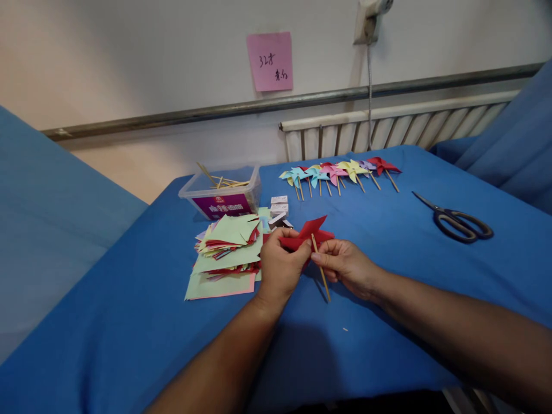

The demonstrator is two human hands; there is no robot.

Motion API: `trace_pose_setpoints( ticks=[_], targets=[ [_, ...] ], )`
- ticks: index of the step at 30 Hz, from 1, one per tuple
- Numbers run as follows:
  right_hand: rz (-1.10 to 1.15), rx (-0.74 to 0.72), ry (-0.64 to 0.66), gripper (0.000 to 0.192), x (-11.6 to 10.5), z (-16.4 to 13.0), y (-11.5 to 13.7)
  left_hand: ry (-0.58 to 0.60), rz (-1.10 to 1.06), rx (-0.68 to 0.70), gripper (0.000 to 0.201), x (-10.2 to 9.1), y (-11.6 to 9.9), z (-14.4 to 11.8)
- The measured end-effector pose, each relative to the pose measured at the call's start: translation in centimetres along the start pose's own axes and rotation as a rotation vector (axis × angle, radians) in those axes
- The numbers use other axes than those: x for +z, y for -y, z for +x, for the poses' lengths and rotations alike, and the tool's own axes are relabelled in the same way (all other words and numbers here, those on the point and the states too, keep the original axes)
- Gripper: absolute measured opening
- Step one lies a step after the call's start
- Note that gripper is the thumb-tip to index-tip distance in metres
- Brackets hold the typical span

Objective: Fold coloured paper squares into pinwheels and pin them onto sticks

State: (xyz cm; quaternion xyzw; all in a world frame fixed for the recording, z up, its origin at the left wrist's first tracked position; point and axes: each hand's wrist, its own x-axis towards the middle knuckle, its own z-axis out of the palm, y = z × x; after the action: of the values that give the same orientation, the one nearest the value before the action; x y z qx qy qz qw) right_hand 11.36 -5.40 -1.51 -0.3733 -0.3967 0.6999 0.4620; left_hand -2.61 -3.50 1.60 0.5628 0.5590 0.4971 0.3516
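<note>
My left hand (282, 261) pinches a red paper pinwheel (314, 229) near its middle, with the folded blades sticking up and out to the right. A thin wooden stick (321, 273) slants down from the pinwheel, its upper end against the red paper. My right hand (345, 264) grips this stick between thumb and fingers, just below the paper. Whether stick and paper are joined I cannot tell. Just left of my left hand lie stacks of cut coloured paper (228, 241), green on top.
A clear plastic box (254, 192) of wooden sticks stands behind the paper. Small white boxes (279, 206) sit beside it. Several finished pinwheels (332, 172) lie in a row at the back. Black-handled scissors (457, 223) rest at the right on the blue cloth (142, 333).
</note>
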Motion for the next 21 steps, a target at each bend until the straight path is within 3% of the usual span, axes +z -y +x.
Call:
trace_pose_setpoints(
  ticks=[7, 13, 18, 21],
  targets=[
    [-0.029, -0.031, 0.058, 0.034, -0.18, 0.0, -0.09, 0.008, 0.047, 0.03, 0.021, -0.19, -0.4, -0.12],
    [-0.142, -0.05, -0.016, 0.033, 0.04, 0.06, 0.22, 0.001, 0.033, 0.032, 0.022, -0.2, -0.4, -0.15],
    [-0.354, -0.252, -0.198, 0.031, 0.38, -0.04, -0.23, 0.016, 0.005, 0.033, 0.021, -0.25, -0.59, -0.3],
    [-0.548, -0.381, -0.209, 0.025, 0.28, -0.55, -0.41, 0.015, -0.021, 0.015, 0.022, -0.23, -0.43, -0.33]
  ],
)
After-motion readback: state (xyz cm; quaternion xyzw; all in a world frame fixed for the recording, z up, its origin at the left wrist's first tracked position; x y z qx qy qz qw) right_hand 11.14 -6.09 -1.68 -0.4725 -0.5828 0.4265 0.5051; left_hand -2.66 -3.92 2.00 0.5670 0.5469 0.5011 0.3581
